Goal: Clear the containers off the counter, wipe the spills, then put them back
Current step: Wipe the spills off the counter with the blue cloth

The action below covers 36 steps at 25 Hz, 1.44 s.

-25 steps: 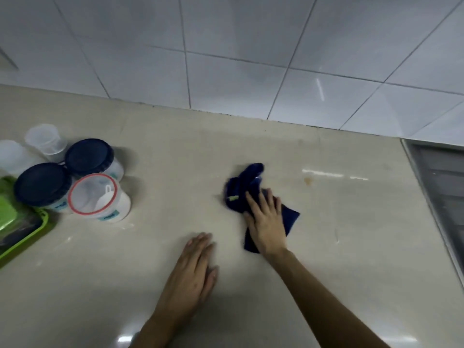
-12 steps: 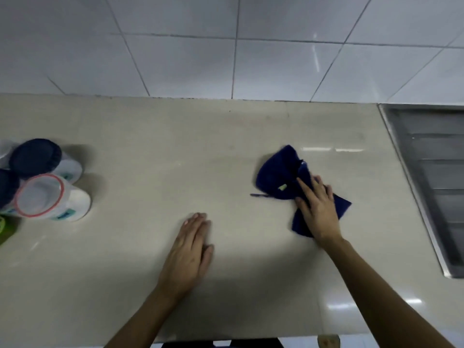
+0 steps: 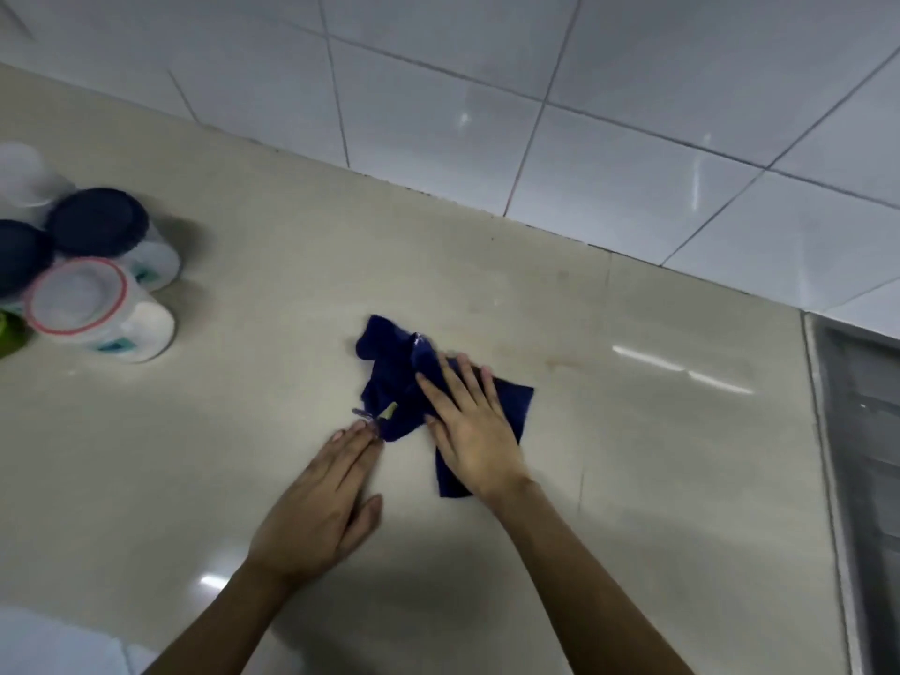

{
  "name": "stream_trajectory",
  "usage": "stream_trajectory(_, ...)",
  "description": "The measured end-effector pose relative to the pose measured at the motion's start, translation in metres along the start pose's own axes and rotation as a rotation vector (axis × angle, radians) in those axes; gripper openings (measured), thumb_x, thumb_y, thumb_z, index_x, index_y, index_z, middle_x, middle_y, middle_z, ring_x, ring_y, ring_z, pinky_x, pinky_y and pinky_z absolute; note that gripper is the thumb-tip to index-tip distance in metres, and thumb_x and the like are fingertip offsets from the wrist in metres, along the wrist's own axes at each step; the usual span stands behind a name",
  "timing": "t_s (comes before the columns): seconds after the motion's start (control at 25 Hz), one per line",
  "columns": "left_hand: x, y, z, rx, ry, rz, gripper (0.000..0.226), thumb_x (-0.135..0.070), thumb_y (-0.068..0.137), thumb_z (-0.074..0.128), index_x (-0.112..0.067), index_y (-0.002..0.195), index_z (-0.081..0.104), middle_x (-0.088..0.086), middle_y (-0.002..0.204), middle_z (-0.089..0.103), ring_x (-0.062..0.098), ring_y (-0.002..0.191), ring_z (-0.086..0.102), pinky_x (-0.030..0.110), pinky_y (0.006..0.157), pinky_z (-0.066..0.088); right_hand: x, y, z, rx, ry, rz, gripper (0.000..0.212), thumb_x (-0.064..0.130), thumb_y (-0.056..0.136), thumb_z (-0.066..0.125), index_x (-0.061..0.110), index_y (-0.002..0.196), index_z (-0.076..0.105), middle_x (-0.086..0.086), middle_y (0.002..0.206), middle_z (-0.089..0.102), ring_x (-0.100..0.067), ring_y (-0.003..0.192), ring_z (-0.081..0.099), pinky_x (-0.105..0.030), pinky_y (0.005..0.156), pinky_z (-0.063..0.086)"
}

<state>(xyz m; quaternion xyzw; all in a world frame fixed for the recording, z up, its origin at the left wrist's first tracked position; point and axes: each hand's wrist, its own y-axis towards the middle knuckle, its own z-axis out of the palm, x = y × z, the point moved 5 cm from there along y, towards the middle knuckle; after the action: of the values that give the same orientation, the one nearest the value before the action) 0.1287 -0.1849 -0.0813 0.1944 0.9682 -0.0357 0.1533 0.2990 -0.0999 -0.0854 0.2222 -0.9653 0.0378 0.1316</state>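
Observation:
A crumpled dark blue cloth (image 3: 389,367) lies on the beige counter (image 3: 633,479) near the middle. My right hand (image 3: 470,426) presses flat on the cloth with fingers spread. My left hand (image 3: 324,504) rests palm down on the counter just beside it, fingertips touching the cloth's near edge, holding nothing. At the far left stand the containers: a white tub with a red-rimmed clear lid (image 3: 97,309), a tub with a dark blue lid (image 3: 104,226), another blue lid (image 3: 19,255) cut by the frame edge, and a clear tub (image 3: 24,175) behind.
A faint brownish smear (image 3: 565,365) marks the counter right of the cloth. A steel sink drainboard (image 3: 862,455) borders the counter on the right. White wall tiles (image 3: 535,114) rise behind. A green item (image 3: 9,333) shows at the left edge.
My right hand slid the cloth left, back toward my left hand, which now touches the cloth's edge. The view turned, bringing the containers further into frame.

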Motion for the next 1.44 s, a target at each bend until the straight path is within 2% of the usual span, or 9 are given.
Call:
stream_trajectory(0.12,0.001,0.000,0.000,-0.005,-0.018,-0.004,0.059,-0.040,0.096,0.041,-0.006,0.144,0.039,0.011,0.153,0.036,0.021,0.144,0.028,0.033,0.118,0.020,-0.053,0.008,-0.019,-0.032,-0.006,-0.006,0.048,0.038,0.098,0.032,0.024,0.144,0.038,-0.005,0.155,0.032,-0.025,0.145,0.024,-0.042,0.120,0.014)
stream_trajectory(0.28,-0.002,0.002,-0.004,-0.079,-0.002,0.078,0.056,-0.033,0.090,0.051,-0.001,0.137,0.048,0.013,0.149,0.042,0.024,0.142,0.034,0.038,0.115,0.027,-0.187,-0.050,-0.056,-0.115,0.038,0.453,0.056,0.043,0.095,0.024,0.019,0.145,0.035,-0.014,0.152,0.034,-0.031,0.144,0.023,-0.048,0.119,0.013)
stream_trajectory(0.44,-0.002,0.004,0.001,-0.090,-0.013,0.060,0.055,-0.032,0.090,0.052,-0.001,0.135,0.051,0.013,0.148,0.043,0.024,0.142,0.034,0.039,0.115,0.029,-0.192,-0.045,-0.064,-0.194,0.034,0.712,0.058,0.040,0.094,0.022,0.016,0.146,0.031,-0.018,0.154,0.031,-0.032,0.145,0.015,-0.050,0.119,0.009)
stream_trajectory(0.64,0.000,0.003,0.000,-0.067,-0.033,0.048,0.055,-0.034,0.090,0.052,-0.003,0.135,0.051,0.012,0.149,0.043,0.023,0.143,0.031,0.037,0.116,0.027,-0.043,0.064,-0.016,-0.110,0.009,0.307,0.055,0.038,0.097,0.023,0.016,0.145,0.035,-0.017,0.152,0.035,-0.036,0.145,0.020,-0.050,0.120,0.011)
stream_trajectory(0.8,0.005,0.002,0.002,0.004,0.068,0.004,0.056,-0.045,0.097,0.036,-0.013,0.143,0.040,0.006,0.150,0.040,0.017,0.143,0.029,0.031,0.120,0.005,0.048,0.119,0.010,0.025,0.065,-0.120,0.050,0.037,0.098,0.029,0.023,0.145,0.035,-0.006,0.158,0.026,-0.026,0.147,0.015,-0.042,0.121,0.004)
stream_trajectory(0.92,0.005,0.002,0.003,-0.010,0.006,0.040,0.056,-0.037,0.094,0.046,-0.007,0.141,0.043,0.012,0.150,0.040,0.023,0.143,0.030,0.033,0.119,0.016,-0.009,0.091,-0.005,0.012,0.107,-0.030,0.048,0.038,0.099,0.033,0.024,0.144,0.037,-0.004,0.158,0.026,-0.021,0.148,0.015,-0.041,0.121,0.007)
stream_trajectory(1.2,0.001,0.003,0.004,-0.045,-0.091,0.048,0.055,-0.026,0.088,0.052,0.001,0.136,0.049,0.018,0.148,0.042,0.031,0.141,0.033,0.043,0.114,0.029,-0.085,-0.036,-0.030,-0.210,0.149,0.739,0.053,0.042,0.095,0.028,0.022,0.144,0.037,-0.012,0.154,0.032,-0.026,0.147,0.014,-0.047,0.120,0.007)
stream_trajectory(1.28,0.003,0.003,0.005,-0.033,-0.084,0.035,0.054,-0.027,0.090,0.050,0.001,0.136,0.048,0.018,0.148,0.042,0.031,0.141,0.034,0.043,0.114,0.029,-0.038,-0.017,-0.017,-0.200,0.107,0.695,0.051,0.038,0.097,0.030,0.019,0.143,0.038,-0.013,0.153,0.034,-0.028,0.147,0.015,-0.046,0.121,0.006)
stream_trajectory(1.44,0.004,0.001,0.005,0.002,-0.037,0.023,0.056,-0.033,0.093,0.045,-0.002,0.140,0.044,0.016,0.147,0.044,0.027,0.139,0.038,0.040,0.118,0.027,0.046,0.064,0.011,-0.064,0.052,0.223,0.047,0.036,0.099,0.032,0.022,0.143,0.038,-0.009,0.154,0.034,-0.028,0.147,0.016,-0.043,0.121,0.005)
